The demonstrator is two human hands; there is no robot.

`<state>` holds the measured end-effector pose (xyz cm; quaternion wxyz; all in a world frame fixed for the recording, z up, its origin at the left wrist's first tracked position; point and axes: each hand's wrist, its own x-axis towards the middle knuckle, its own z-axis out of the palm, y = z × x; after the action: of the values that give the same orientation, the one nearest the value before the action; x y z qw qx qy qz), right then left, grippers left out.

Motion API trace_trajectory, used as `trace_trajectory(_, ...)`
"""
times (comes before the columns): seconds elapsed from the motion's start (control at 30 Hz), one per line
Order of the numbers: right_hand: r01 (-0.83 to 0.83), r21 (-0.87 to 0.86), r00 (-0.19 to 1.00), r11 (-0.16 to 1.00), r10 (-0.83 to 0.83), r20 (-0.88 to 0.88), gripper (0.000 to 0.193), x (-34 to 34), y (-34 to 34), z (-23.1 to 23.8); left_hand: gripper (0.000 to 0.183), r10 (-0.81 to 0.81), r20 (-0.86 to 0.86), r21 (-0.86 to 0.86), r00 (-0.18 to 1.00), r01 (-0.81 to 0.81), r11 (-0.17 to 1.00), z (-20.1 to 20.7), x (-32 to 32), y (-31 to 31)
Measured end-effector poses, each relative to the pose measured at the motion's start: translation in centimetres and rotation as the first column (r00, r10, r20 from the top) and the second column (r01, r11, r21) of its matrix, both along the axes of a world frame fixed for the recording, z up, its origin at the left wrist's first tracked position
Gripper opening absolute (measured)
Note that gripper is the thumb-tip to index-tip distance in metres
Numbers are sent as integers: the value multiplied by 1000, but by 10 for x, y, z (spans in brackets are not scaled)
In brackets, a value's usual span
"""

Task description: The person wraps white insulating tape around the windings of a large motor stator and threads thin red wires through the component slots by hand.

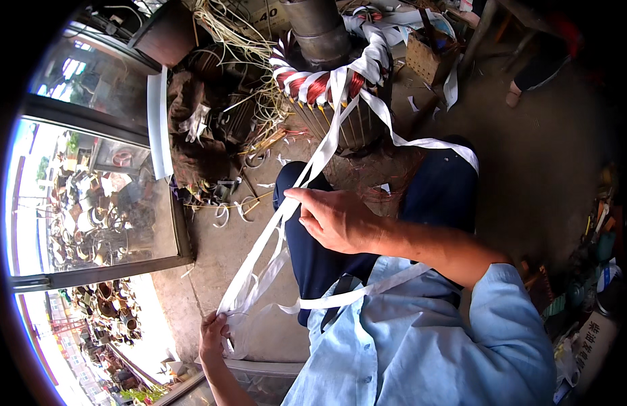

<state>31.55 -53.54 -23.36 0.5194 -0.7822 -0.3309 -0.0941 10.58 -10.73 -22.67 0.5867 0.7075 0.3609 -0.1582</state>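
Closest in, a loose white tape tail (367, 292) sags across the blue cotton shirt at lower centre, and it could snag or knot if pulled carelessly. At lower left the left hand (214, 335) grips a bunched hank of thin, flat white fabric tape (319, 162) between thumb and fingers; an uneven tug there might twist or crease the strands. Mid-frame, the right hand (340, 220) appears to pinch the same tape, fingers curled; if that hold slips, the run could slacken. Another strip (425, 143) drapes over the dark-trousered knee, where a leg shift might drag it. Beyond, at upper centre, the tape meets a cylindrical slotted core (340, 128), its glossy red wire coils (318, 88) overlapped by slanting white wraps, which might loosen without tension. A smooth dark metal cylinder (317, 30) rises from it, beside stringy pale cables (242, 37).
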Motion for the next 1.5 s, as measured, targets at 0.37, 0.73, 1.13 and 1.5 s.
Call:
trace_trajectory(0.37,159,-133,986,978,-152,62,13,20,-4,-17,25,846,2,488,533,-739,464,-30,-237,180)
trace_trajectory(0.73,-740,-288,647,608,760,-56,19,-120,70,12,28,-375,128,-281,918,397,874,43,166,-198)
trace_trajectory(1.13,-569,-74,794,819,523,-311,37,-60,13,14,15,-472,264,-55,841,501,864,65,170,-164)
trace_trajectory(1.5,11,-282,997,959,-34,-76,64,16,15,-2,11,733,140,665,665,-612,428,-23,-251,235)
